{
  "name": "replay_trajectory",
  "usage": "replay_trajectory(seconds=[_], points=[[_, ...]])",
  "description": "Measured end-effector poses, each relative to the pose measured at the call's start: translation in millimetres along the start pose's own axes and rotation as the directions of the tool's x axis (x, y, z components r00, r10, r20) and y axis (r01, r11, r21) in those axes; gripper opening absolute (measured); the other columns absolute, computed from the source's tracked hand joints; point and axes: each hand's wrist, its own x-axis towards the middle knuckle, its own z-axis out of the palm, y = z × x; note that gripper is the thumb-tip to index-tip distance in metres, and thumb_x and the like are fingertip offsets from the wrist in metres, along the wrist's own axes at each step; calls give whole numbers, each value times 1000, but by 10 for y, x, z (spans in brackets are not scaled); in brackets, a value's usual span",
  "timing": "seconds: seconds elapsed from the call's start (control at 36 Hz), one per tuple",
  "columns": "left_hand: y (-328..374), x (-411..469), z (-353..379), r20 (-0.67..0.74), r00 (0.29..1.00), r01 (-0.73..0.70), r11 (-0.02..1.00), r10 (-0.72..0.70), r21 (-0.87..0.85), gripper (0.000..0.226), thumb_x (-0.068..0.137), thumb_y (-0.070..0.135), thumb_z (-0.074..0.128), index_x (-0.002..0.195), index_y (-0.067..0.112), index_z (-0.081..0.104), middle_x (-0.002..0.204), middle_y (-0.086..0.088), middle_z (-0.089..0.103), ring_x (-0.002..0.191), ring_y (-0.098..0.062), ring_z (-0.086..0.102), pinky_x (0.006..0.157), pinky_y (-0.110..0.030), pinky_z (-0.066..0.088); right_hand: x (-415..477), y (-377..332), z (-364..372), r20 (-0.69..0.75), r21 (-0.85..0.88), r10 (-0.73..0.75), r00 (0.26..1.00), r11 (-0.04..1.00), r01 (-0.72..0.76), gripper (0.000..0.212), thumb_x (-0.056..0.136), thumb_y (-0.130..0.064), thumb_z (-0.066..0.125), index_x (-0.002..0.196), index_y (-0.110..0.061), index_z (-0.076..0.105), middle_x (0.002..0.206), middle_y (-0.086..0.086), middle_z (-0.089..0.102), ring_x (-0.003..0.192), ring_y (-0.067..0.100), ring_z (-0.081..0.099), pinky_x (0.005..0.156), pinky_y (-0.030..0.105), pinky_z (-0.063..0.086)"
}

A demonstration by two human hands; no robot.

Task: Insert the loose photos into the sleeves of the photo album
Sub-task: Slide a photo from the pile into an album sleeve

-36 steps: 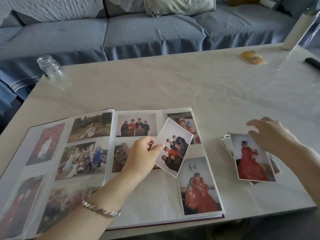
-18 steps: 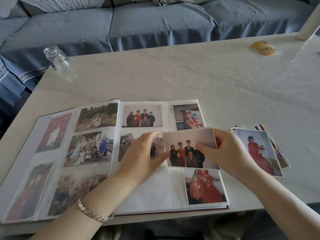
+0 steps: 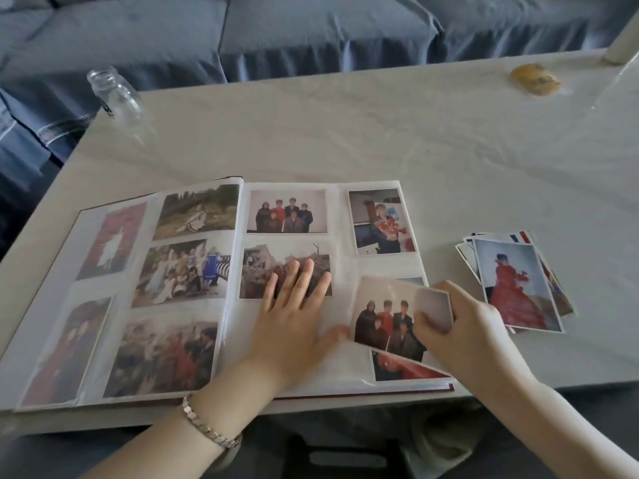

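- Item under handling: one loose photo (image 3: 387, 316), a group portrait, lying tilted over the lower right of the album (image 3: 342, 216). It covers most of a sleeved red-toned print in the bottom-right pocket.
- Right grip (image 3: 463, 326): clenched on the photo's right edge, thumb on the face and fingers behind.
- Left grip (image 3: 294, 312): released, holding nothing. The fingers are straight and the palm lies flat on the right-hand page, beside the photo's left edge.
- Whether the photo's leading edge has entered a sleeve cannot be told; glare on the film hides it.
- Handling assessment: the print looks thin, light and springy, likely to crease if bent hard and to smudge on its glossy face. It is best held by the edges or a corner, as now. The sleeve film looks soft and clingy, so the pressing hand probably serves to steady the page.
- Remaining stock: a stack of loose photos (image 3: 515, 285) at centre right of the frame, on the tabletop (image 3: 380, 126), just apart from the album.
- Change from half a second ago: both grips then held the photo over the middle of the right page. The left has since let go and flattened on the page, and the photo has moved down and to the right.
- Change from one second ago: the left grip alone held the photo while the right hovered over the stack.
- The stack appears undisturbed.
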Motion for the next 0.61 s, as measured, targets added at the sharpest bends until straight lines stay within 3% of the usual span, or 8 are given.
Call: replay_trajectory(seconds=[0.08,0.22,0.33,0.42,0.53,0.61], points=[[-12,-7,23,-7,1000,-1,1000,0,-16,77,67,72,-20,133,34,-30,143,7,-38,133,-13,-39,106,-34,-29,-13,77,42,76,-32,74,994,997,-71,15,81,-19,67,92,-21,58,76,-9,62,66,7,60,54,17,50],[-8,-12,16,-17,1000,0,1000,0,-19,67,78,66,-11,134,34,-28,142,7,-36,136,-14,-34,103,-32,-33,0,136,58,138,-10,135,981,991,-135,14,80,-21,68,91,-24,59,79,-11,62,66,4,60,46,10,43],[-9,-9,14,-25,1000,-8,1000,8,-18,68,74,65,-17,134,34,-28,143,7,-35,135,-13,-35,103,-31,-33,36,133,95,209,64,189,959,976,-206,20,81,-21,69,99,-22,60,87,-6,65,73,8,63,49,12,46],[-12,-3,8,-18,1000,-2,999,1,-41,72,72,64,-20,137,35,-25,145,9,-33,135,-11,-35,103,-29,-34,72,126,119,306,94,220,926,961,-259,15,81,-19,71,91,-23,60,86,-3,67,76,12,65,55,20,54],[-13,2,-97,13,999,32,995,-31,-97,56,97,54,7,147,35,-12,153,8,-26,134,-6,-32,108,-28,-25,118,137,95,384,88,259,886,945,-314,15,80,-17,72,89,-22,62,88,0,69,78,13,67,67,31,59],[-52,2,-150,27,1000,-1,998,3,-63,52,100,44,15,149,36,-3,156,6,-20,136,-8,-28,110,-29,-21,157,137,49,433,86,274,859,936,-342,17,79,-15,72,94,-18,64,91,3,70,80,16,68,70,33,59]])
